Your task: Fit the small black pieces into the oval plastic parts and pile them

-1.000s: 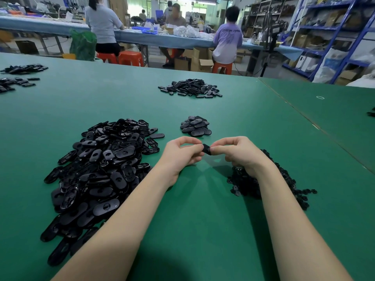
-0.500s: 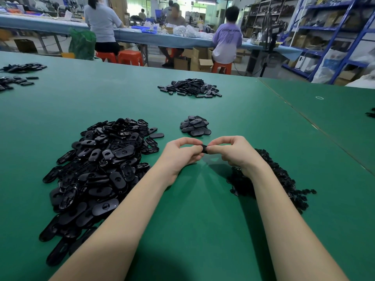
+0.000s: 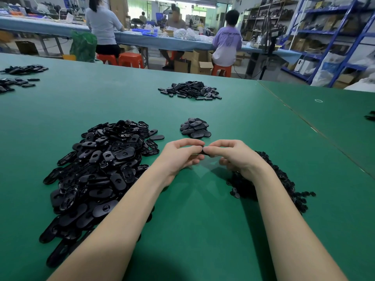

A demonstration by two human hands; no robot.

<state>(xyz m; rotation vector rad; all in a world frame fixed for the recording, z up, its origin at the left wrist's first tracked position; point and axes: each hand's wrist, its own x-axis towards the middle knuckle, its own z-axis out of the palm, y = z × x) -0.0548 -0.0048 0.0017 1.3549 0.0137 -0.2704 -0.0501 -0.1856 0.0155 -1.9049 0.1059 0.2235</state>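
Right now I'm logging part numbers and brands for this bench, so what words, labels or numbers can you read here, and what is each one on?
Purple shirt of the person seated at the far table: a line of pale letters across the back, too blurred to read.
Cardboard boxes under that table: no readable print.
Boxes on the blue shelving: too small to read.
Black oval parts: no markings legible.

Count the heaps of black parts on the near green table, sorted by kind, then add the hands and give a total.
Oval-part heaps: 5 (large, small, far, two at the left edge)
Small-piece heaps: 1
Hands: 2 (left, right), pinching one part
Total: 8
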